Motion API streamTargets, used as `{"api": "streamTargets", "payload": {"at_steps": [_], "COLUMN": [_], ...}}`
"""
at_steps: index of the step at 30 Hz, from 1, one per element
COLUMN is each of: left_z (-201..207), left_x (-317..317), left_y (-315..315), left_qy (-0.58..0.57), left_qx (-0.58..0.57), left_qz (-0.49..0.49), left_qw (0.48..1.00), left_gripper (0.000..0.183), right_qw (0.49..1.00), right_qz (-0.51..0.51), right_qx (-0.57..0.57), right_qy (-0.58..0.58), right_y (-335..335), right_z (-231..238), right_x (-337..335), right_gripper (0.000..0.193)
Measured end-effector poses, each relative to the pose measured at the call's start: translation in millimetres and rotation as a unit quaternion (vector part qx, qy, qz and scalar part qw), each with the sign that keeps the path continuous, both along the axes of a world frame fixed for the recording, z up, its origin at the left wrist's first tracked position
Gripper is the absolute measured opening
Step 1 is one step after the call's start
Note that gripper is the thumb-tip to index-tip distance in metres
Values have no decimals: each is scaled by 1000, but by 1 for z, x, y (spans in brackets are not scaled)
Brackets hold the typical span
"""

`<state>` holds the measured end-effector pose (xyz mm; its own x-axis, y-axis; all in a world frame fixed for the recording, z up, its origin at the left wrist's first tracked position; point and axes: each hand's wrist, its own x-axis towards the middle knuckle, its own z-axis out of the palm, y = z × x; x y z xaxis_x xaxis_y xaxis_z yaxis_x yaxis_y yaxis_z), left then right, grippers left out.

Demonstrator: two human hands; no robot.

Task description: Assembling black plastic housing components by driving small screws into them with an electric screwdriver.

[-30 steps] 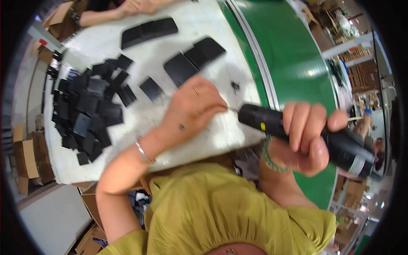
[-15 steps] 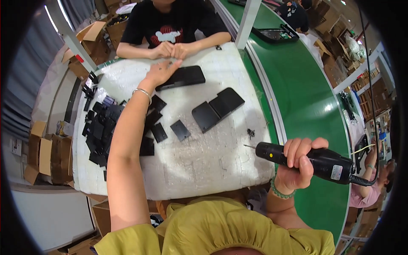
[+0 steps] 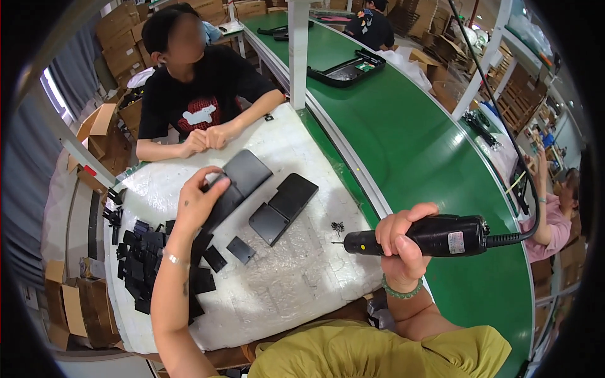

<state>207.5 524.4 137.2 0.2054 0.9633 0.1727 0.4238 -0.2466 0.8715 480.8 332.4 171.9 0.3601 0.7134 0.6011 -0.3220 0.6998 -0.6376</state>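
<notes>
At the far side of the white padded table (image 3: 302, 283), my left hand (image 3: 200, 198) grips a flat black plastic casing (image 3: 250, 170) by its left edge, thumb on top. The casing lies slanted, and part of it is hidden by my fingers. My right hand (image 3: 403, 239) is wrapped round a black corded electric screwdriver (image 3: 450, 235), its thin bit pointing left over the table's right part. Between my hands lies a second black casing (image 3: 285, 211), with a small dark plate (image 3: 241, 250) nearer me. A little heap of dark screws (image 3: 338, 228) sits just beyond the bit.
A pile of black plastic parts (image 3: 140, 264) covers the table's left side. Across from me a person (image 3: 189, 107) rests both forearms on the table. A green conveyor belt (image 3: 391, 138) runs along the right, carrying a black tray-like housing (image 3: 346, 68). A white post (image 3: 298, 57) stands beside it.
My view has swung to the right, so the table appears further left. My left hand, earlier stretched out over the casing, now grips it, and the casing has turned. The screwdriver stays in my right hand.
</notes>
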Motion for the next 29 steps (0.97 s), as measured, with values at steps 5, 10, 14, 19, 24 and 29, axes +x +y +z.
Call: {"api": "streamTargets", "payload": {"at_steps": [5,10,14,19,24,29], "left_z": [14,-33,-47,-47,-51,-38], "left_x": [17,14,13,3,2,3], "left_y": [-99,-159,-168,-175,-177,-174], "left_qy": [147,119,115,121,82,137], "left_qx": [48,-41,61,38,7,-96], "left_qz": [-50,-96,-77,-88,-103,-113], "left_qw": [987,987,989,988,991,979], "left_gripper": [36,34,40,42,42,41], "right_qw": [999,985,975,965,952,936], "right_qz": [-8,139,197,194,193,208], "right_qx": [23,47,-17,-89,-106,-125], "right_qy": [-22,-89,-105,-154,-212,-255], "right_y": [6,8,6,3,8,16], "right_z": [8,12,4,4,5,2], "right_x": [-8,-24,-58,-84,-93,-100], "right_gripper": [35,42,39,37,34,34]}}
